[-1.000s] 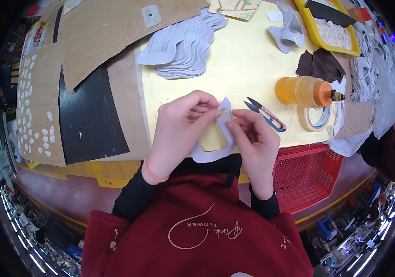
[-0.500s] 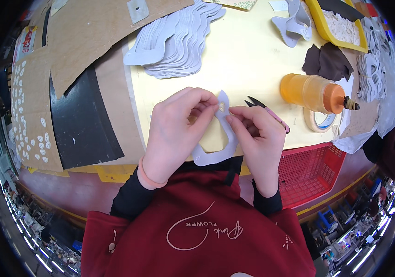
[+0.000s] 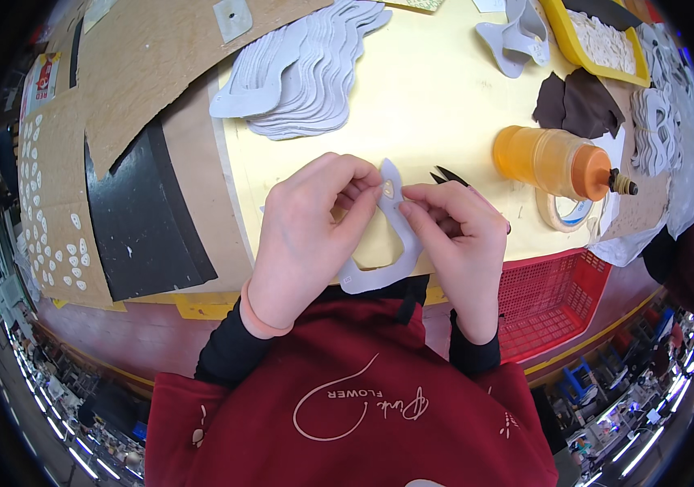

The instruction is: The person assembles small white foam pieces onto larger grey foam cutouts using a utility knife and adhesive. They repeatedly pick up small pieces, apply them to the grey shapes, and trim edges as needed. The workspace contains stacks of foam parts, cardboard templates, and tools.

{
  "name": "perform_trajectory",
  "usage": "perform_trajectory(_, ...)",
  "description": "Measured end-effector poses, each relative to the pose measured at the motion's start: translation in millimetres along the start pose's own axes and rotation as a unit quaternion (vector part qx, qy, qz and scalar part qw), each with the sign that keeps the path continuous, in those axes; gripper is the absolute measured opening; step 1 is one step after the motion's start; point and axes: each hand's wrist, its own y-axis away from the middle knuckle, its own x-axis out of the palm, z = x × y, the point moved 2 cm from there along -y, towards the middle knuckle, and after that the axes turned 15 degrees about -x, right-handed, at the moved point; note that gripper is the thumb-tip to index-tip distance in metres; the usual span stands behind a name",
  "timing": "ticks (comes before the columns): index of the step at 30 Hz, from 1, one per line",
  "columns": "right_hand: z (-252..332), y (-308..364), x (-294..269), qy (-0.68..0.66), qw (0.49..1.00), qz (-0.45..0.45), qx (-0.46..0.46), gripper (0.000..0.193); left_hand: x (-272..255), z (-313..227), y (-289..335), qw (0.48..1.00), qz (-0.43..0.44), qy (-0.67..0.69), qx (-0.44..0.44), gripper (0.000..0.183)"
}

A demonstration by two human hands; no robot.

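Between the two hands, just above the tabletop's near edge, is a looped grey piece with a narrow upper tip and a broad lower band. The left hand pinches it near the tip, thumb and forefinger brought together beside a small cutout. The right hand has its thumb and forefinger nearly closed on the opposite edge, the other fingers curled. Just behind the right hand, and partly hidden by it, lie snips with dark blades. To that hand's right are an orange bottle on its side and a tape roll; lower down on that side is a red basket. Beyond the left hand lies a stack of similar grey pieces; to its left, a black sheet.
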Motion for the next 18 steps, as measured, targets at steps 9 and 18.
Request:
perform_trajectory(9, -0.9, -6.1, -4.2, 0.023, 0.999, 0.027, -0.014, 0.014, 0.4, -1.1, -0.6, 1.000, 0.002, 0.003, -0.014, 0.008)
perform_trajectory(18, -1.4, -5.7, -4.1, 0.025, 0.999, 0.024, -0.027, 0.014, 0.5, -2.2, -1.0, 1.000, 0.003, 0.000, -0.016, 0.009)
